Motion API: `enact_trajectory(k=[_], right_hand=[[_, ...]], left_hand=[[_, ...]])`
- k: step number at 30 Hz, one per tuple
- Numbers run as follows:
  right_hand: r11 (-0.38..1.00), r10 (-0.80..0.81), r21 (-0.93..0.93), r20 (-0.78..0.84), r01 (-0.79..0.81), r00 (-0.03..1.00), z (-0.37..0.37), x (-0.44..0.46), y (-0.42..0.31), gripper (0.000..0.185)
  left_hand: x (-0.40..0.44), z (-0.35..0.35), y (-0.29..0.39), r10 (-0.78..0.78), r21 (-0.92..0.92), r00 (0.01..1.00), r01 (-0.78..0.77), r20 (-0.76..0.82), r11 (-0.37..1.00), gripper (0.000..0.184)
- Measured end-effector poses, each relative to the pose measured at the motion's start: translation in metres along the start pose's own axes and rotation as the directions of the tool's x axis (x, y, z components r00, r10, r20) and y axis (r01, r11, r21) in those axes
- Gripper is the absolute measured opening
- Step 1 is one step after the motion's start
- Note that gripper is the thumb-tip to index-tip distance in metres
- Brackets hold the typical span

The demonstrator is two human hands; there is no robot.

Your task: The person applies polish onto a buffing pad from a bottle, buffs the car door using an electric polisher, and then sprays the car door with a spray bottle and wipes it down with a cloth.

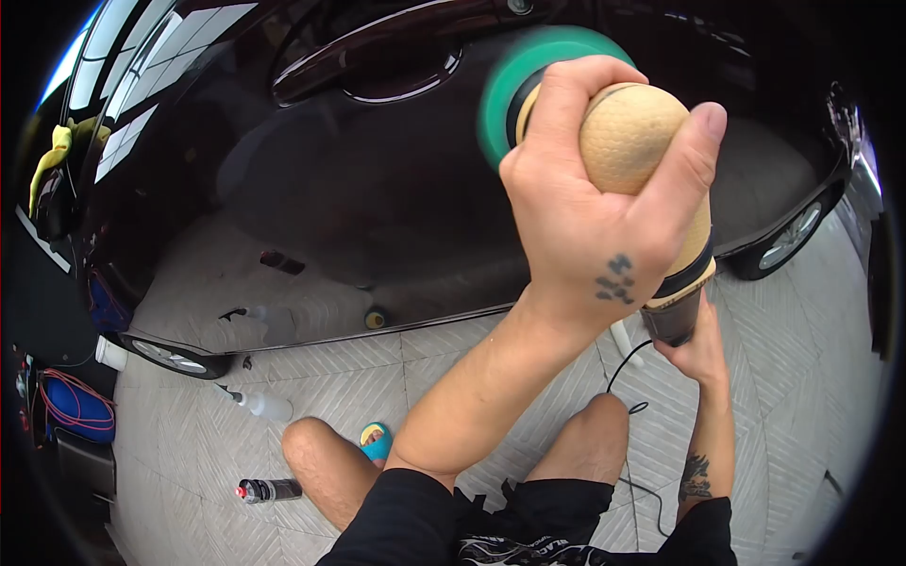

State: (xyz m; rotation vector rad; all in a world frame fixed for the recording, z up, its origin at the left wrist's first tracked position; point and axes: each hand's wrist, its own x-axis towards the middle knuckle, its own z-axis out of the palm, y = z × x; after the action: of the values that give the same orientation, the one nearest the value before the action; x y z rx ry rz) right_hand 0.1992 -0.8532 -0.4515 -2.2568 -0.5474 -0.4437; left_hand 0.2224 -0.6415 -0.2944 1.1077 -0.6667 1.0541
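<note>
A tan-and-black car polisher (634, 137) has its green foam pad (498, 99) against the dark, glossy car door (349, 208), right of the door handle (368, 57). The pad's edge looks blurred. Over the polisher's rounded head wraps my left hand (580, 208), thumb on one side and fingers on the other. At the rear end of the machine my right hand (698, 344) grips the dark handle; its fingers are partly hidden behind it. A black power cord (628, 373) trails from there to the floor.
On the tiled floor are a clear spray bottle (264, 406) and a dark bottle with a red cap (269, 490). A blue object with red hose (80, 406) stands at left. Car wheels (175, 358) show on both sides. A yellow cloth (52, 160) hangs far left.
</note>
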Motion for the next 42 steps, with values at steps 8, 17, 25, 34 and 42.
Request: enact_trajectory(k=[8, 17, 25, 34, 42], right_hand=[[1.0, 0.001, 0.023, -0.028, 0.0, 1.0, 0.018, -0.013, 0.009, 0.089], [0.975, 0.075, 0.214, -0.035, -0.066, 0.997, 0.057, -0.016, -0.021, 0.08], [0.976, -0.041, 0.214, -0.023, 0.045, 0.999, 0.079, -0.007, -0.063, 0.087], [0.874, -0.225, 0.481, 0.271, 0.07, 0.936, 0.137, -0.018, -0.085, 0.087], [0.476, -0.754, 0.803, 0.583, -0.358, 0.304, 0.23, -0.028, -0.117, 0.097]], left_hand=[[0.011, 0.01, 0.018, 0.201, 0.156, 0.979, -0.193, -0.038, 0.969, 0.029], [0.01, -0.032, 0.021, -0.058, 0.071, 0.992, 0.05, 0.114, 0.996, 0.025], [0.006, -0.083, 0.045, -0.154, 0.131, 0.986, 0.16, -0.057, 0.978, 0.023], [-0.046, -0.183, 0.092, -0.187, 0.237, 0.96, 0.235, -0.208, 0.943, 0.037], [-0.121, -0.24, 0.147, -0.164, 0.453, 0.985, 0.174, -0.062, 0.874, 0.04]])
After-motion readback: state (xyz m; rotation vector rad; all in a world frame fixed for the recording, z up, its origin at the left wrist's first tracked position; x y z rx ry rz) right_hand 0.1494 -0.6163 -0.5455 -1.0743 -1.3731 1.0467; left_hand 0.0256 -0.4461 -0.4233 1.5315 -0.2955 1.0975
